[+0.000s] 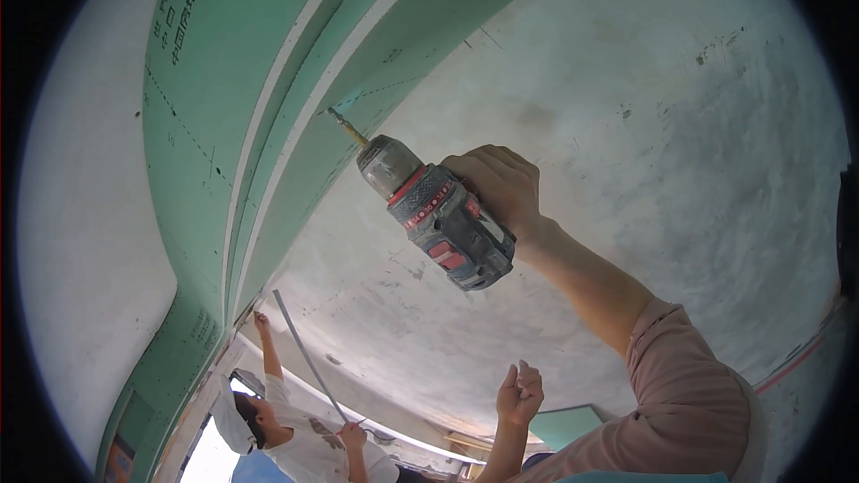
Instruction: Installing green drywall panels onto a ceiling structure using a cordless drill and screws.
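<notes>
My right hand [501, 183] is wrapped round a dark grey and red cordless drill [438, 215], at the end of a raised arm. The drill points up and left, with a brass-coloured bit holder [352, 131] in its chuck. Its tip is at the green plasterboard [358, 94], near a pale cut edge; I cannot tell whether it touches. Lower down, my left hand [521, 392] is held up with the fingers curled and the thumb raised. Whatever those fingers hold, if anything, is hidden.
At lower left a co-worker [304, 443] in a white shirt and cap reaches one hand up to the board's edge. Their other hand is by a long grey strip [309, 358] that slants upward. A rough grey plastered surface [626, 125] spreads behind the drill.
</notes>
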A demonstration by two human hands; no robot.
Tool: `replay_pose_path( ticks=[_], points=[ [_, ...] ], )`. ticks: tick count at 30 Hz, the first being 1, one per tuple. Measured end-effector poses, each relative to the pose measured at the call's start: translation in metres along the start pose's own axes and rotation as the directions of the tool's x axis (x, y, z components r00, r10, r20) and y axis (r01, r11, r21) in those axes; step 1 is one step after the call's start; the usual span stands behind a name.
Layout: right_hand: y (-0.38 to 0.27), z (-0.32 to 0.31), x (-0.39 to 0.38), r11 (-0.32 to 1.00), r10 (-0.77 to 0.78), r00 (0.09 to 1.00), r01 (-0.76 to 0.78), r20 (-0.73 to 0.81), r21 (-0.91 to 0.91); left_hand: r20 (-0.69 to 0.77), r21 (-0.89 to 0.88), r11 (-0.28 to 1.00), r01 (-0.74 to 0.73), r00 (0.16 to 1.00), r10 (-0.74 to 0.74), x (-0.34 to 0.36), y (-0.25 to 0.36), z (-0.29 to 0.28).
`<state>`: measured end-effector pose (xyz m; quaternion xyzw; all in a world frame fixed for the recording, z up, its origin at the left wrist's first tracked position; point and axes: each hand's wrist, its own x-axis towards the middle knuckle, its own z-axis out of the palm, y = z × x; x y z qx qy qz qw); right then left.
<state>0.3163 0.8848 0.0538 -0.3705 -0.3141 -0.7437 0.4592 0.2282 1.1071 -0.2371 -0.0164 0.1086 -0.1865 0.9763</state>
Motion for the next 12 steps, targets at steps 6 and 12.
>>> replay_pose_path(
  ticks=[6, 12],
  points=[
    [0.000, 0.000, -0.001, 1.000, -0.016, 1.000, 0.016, 0.018, -0.020, 0.118, 0.471, 0.872, -0.135, 0.989, 0.090, 0.014, 0.016, 0.080],
    [-0.002, -0.008, -0.002, 1.000, 0.011, 0.999, -0.011, 0.054, -0.001, 0.571, 0.645, 0.621, -0.446, 0.821, -0.003, -0.045, -0.019, 0.295]
  ],
)
